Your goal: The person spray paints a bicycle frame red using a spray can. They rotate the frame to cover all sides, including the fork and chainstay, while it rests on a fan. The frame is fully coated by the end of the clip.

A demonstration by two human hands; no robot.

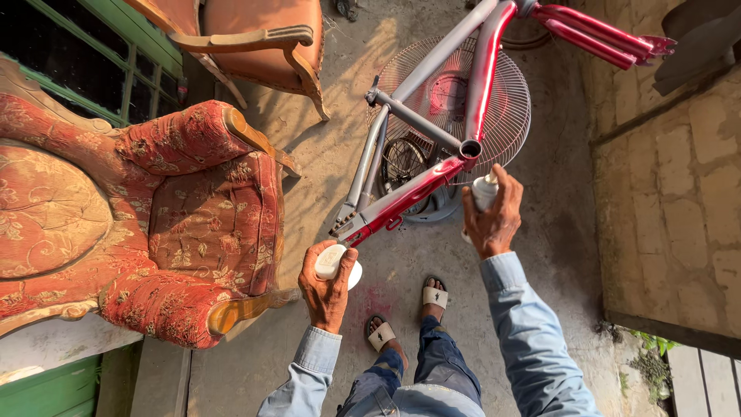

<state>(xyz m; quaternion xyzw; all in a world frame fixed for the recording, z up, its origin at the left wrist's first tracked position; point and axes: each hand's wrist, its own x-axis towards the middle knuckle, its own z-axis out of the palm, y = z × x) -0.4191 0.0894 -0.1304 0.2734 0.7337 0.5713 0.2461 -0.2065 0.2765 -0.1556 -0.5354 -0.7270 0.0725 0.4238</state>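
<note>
While the right hand [492, 220] grips a spray can [484, 191] just below the frame's [417, 193] red tube, slanting up-right, the left hand [328, 286] clasps what seems a white cap [333, 261].

Left hand [327, 284] raised, fingers curled shut around something small — wrist straight, denim sleeve to the cuff. Right hand [492, 218] higher and further out, clenched too, index finger on top — forearm angled inward. 2 feet in sandals below.

Bare concrete floor [556, 232], red paint stain near sandalled feet [409, 313]. Resting on it: floral red armchair [154, 224], orange chair [255, 46], fan grille [502, 116].
</note>
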